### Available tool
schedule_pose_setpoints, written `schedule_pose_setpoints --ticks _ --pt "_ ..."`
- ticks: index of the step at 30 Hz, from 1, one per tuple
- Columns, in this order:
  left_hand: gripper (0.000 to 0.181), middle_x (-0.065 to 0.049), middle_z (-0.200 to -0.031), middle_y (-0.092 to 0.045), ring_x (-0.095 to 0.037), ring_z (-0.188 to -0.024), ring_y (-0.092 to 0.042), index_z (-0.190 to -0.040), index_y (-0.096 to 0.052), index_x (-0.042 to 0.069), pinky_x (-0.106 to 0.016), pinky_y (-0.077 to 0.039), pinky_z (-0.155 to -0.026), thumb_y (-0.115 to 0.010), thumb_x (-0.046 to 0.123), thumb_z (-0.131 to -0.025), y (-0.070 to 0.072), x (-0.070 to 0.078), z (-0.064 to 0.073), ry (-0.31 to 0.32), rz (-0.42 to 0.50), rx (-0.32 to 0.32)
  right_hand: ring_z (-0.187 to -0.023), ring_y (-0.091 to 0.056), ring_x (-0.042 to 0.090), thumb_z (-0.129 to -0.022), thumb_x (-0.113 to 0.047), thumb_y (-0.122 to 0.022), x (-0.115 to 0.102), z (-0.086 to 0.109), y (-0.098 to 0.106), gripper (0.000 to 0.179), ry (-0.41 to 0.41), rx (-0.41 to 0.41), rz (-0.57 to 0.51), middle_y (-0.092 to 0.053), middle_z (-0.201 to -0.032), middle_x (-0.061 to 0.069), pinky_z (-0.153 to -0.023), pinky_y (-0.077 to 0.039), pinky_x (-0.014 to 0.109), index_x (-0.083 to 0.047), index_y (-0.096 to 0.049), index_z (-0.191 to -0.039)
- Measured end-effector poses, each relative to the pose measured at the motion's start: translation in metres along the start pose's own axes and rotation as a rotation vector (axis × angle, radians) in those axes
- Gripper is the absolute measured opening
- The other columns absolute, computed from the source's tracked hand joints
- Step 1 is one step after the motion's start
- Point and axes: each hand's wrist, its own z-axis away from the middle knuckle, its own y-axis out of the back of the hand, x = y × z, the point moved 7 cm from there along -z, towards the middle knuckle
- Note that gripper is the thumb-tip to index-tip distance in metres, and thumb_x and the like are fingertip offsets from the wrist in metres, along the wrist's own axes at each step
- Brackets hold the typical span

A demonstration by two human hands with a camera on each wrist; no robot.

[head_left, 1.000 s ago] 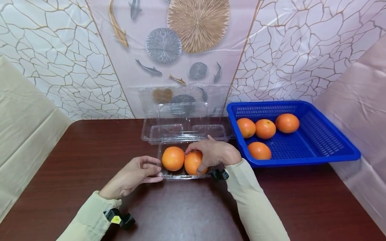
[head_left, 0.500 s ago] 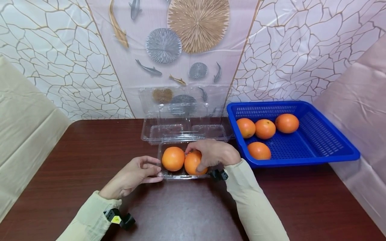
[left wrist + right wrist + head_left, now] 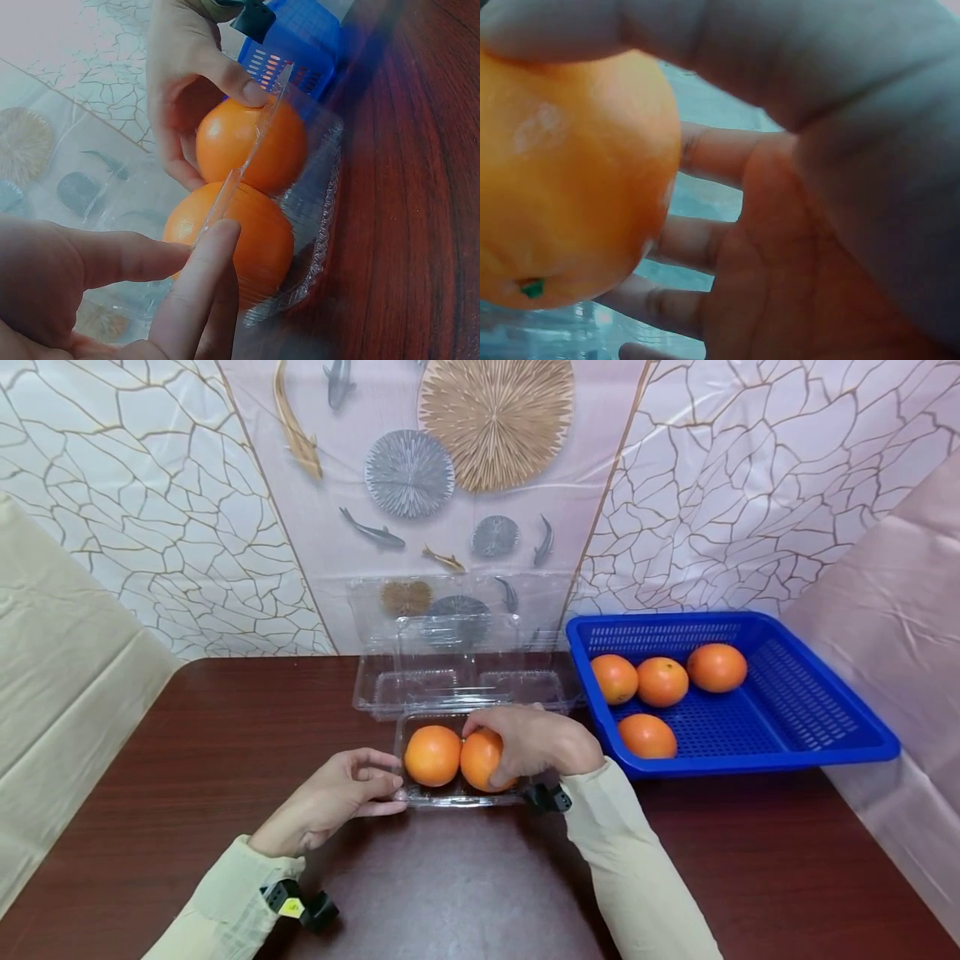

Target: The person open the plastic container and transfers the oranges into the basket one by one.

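Note:
Two oranges sit side by side in a clear plastic container (image 3: 457, 802) on the table. My left hand (image 3: 333, 793) pinches the container's left rim, thumb against finger, as the left wrist view shows. The left orange (image 3: 432, 756) lies just beyond those fingers. Around the right orange (image 3: 480, 762) curve the thumb and fingers of my right hand (image 3: 536, 743), which cover its right side. A green stem spot shows on this held orange (image 3: 570, 187) in the right wrist view.
Behind stand more clear plastic containers (image 3: 457, 697), apparently stacked, with lids raised against the patterned backdrop (image 3: 300, 552). A blue perforated basket (image 3: 765, 766) with several oranges is at the right. Everything rests on a dark brown table (image 3: 247, 718).
One finger of my right hand that stuck up behind the orange has come down. Both hands and the two oranges otherwise keep their places.

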Motion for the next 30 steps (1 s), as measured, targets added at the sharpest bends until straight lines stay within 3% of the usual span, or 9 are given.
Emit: schedule_pose_setpoints --ticks 4,12,30 --pt "0.043 -0.014 -0.1 -0.063 -0.017 -0.087 -0.07 -0.138 -0.039 -0.015 -0.037 -0.065 -0.089 -0.055 -0.005 -0.1 0.0 -0.001 0.0 0.001 -0.015 0.001 -0.109 -0.058 0.018 -0.073 -0.022 -0.087 0.0 0.006 0.006 0.06 0.014 0.039 -0.02 -0.067 -0.124 -0.006 -0.114 -0.037 0.058 -0.027 -0.062 -0.128" --pt "0.043 -0.014 -0.101 -0.062 -0.016 -0.087 -0.069 -0.138 -0.039 -0.015 -0.036 -0.065 -0.089 -0.055 -0.005 -0.1 0.0 -0.002 -0.001 -0.003 -0.016 -0.001 -0.104 -0.058 0.018 -0.071 -0.018 -0.086 0.0 0.011 0.013 0.065 0.047 0.049 -0.065 -0.064 -0.125 -0.004 -0.091 -0.055 0.036 -0.024 -0.062 -0.131" --pt "0.044 -0.015 -0.105 -0.062 -0.017 -0.091 -0.07 -0.14 -0.038 -0.016 -0.04 -0.063 -0.094 -0.054 -0.004 -0.101 -0.001 -0.001 -0.001 0.0 -0.015 -0.029 -0.104 -0.059 0.017 -0.071 -0.025 -0.09 0.0 0.03 0.035 0.062 0.129 0.179 -0.072 -0.065 -0.121 -0.005 -0.092 -0.056 0.035 -0.027 -0.062 -0.126"
